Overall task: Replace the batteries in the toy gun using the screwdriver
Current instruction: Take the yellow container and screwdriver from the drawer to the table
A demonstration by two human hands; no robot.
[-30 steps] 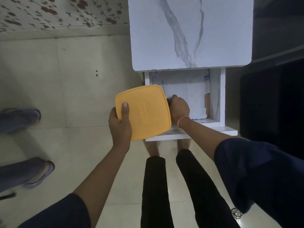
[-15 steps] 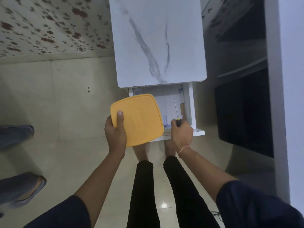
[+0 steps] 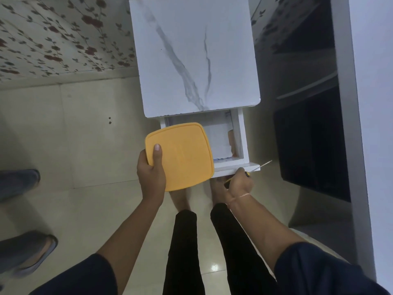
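My left hand (image 3: 151, 171) grips an orange square plastic box (image 3: 180, 155) by its left edge, thumb on the lid, holding it over the left part of an open drawer (image 3: 238, 137). My right hand (image 3: 240, 183) holds a thin screwdriver (image 3: 258, 167) in front of the drawer's front panel; its metal shaft points up and to the right. The drawer belongs to a small white marble-topped table (image 3: 195, 58). White paper lies inside the drawer. No toy gun or batteries are visible.
A dark cabinet (image 3: 312, 141) stands right of the table, with a white panel (image 3: 365, 124) beyond it. Another person's feet in grey shoes (image 3: 23, 252) are at the left on the tiled floor. My own legs and feet are below the drawer.
My right hand has lifted the screwdriver out of the drawer and pulled it back in front of the drawer's front panel. The orange box has stayed in my left hand.
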